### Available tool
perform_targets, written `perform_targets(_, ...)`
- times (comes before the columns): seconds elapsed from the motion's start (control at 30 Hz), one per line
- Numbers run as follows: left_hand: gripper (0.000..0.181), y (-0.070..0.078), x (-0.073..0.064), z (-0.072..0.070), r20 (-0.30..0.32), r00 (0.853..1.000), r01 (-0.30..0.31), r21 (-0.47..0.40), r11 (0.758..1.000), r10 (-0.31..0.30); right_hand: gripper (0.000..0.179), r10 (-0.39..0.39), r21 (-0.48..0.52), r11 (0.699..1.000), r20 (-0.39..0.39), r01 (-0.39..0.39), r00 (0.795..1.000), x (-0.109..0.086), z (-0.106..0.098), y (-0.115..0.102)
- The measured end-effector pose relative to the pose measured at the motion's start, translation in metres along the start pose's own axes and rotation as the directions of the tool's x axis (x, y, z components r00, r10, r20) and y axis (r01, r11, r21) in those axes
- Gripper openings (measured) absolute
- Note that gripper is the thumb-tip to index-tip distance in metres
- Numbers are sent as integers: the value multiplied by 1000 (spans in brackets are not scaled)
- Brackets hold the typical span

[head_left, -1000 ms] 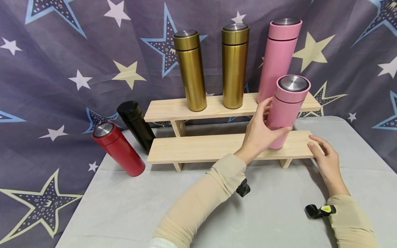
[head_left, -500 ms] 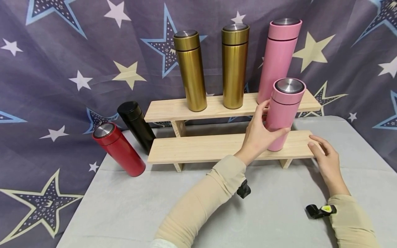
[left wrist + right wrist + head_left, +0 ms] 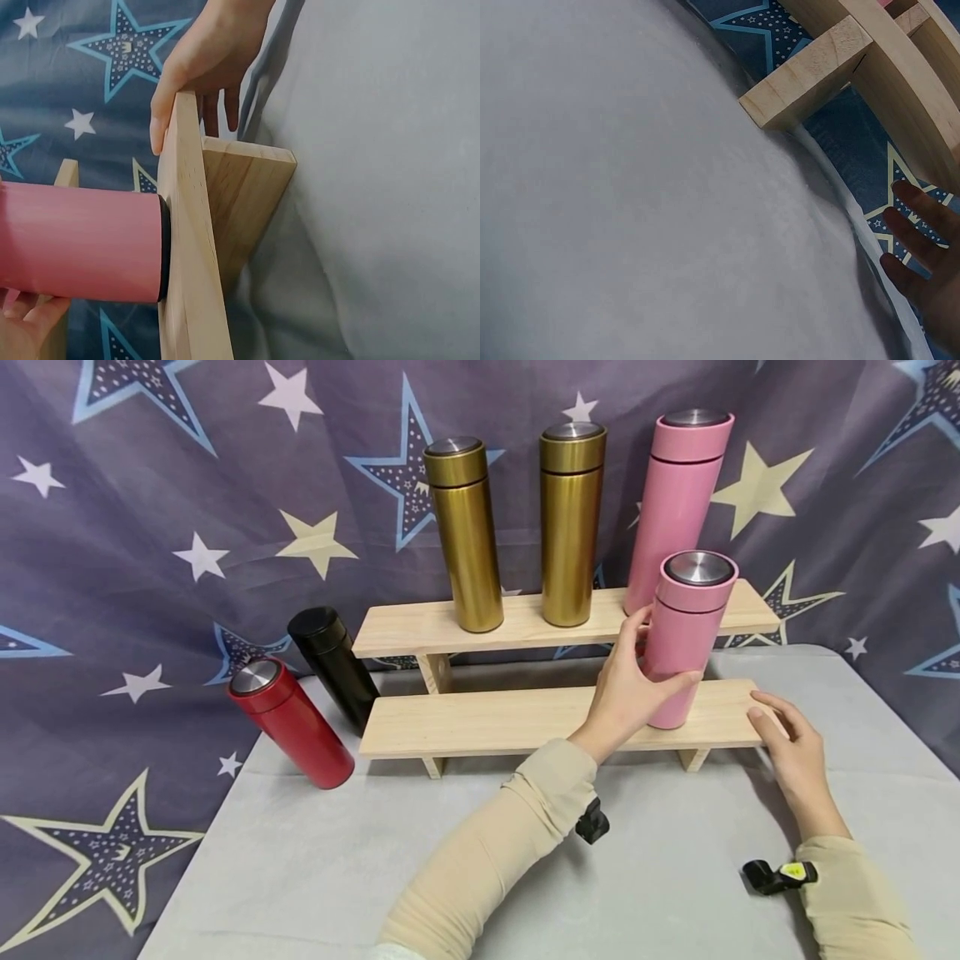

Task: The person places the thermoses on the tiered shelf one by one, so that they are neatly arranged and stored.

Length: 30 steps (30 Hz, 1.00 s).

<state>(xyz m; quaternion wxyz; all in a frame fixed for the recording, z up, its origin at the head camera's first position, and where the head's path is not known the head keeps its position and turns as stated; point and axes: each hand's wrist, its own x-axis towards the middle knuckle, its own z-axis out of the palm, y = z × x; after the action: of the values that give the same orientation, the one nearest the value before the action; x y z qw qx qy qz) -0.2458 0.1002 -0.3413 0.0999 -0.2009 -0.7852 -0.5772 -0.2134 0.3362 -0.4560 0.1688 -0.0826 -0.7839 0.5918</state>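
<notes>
My left hand [image 3: 624, 687] holds a pink thermos bottle [image 3: 688, 627] with a steel lid top. It stands upright on the lower plank [image 3: 480, 718] of a two-tier wooden stand, near the right end. In the left wrist view the bottle's dark base [image 3: 165, 247] meets the plank's face. My right hand [image 3: 793, 747] touches the right end of that plank, its thumb and index fingertip at the edge. Seen from the right wrist, the other fingers [image 3: 911, 236] extend loosely beside the stand.
On the upper plank [image 3: 517, 628] stand two gold bottles [image 3: 467, 543] [image 3: 572, 531] and a taller pink bottle [image 3: 678, 510]. Left of the stand, a red bottle [image 3: 296, 727] and a black bottle [image 3: 336, 668] stand on the grey-covered table [image 3: 315, 868]. A starred cloth [image 3: 247, 460] hangs behind.
The held pink bottle has come slightly left and down onto the front part of the lower plank, with my left hand still round it. My right hand stays at the plank's end.
</notes>
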Motion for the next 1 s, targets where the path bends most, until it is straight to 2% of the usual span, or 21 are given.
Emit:
perform_targets(0.17, 86, 1, 1, 0, 30, 1000, -2, -7, 1000, 3, 41, -6, 10, 1000, 6, 6, 1000, -1, -1, 1)
perform_targets(0.37, 85, 1, 1, 1, 37, 999, -7, 20, 1000, 6, 39, -20, 29, 999, 0, 20, 1000, -1, 1, 0)
perform_targets(0.63, 86, 3, 0, 0, 68, 997, 33, 56, 998, -37, 39, -20, 27, 999, -5, 20, 1000, 0, 0, 0)
perform_targets(0.8, 88, 5, 0, -3, 73, 996, 52, 70, 996, -57, 40, -23, 17, 1000, 3, 23, 1000, 0, 1, 0)
perform_targets(1.0, 83, 8, -4, -4, 66, 997, 46, 62, 997, -50, 41, -15, -3, 1000, 3, 15, 1000, 0, -1, 0)
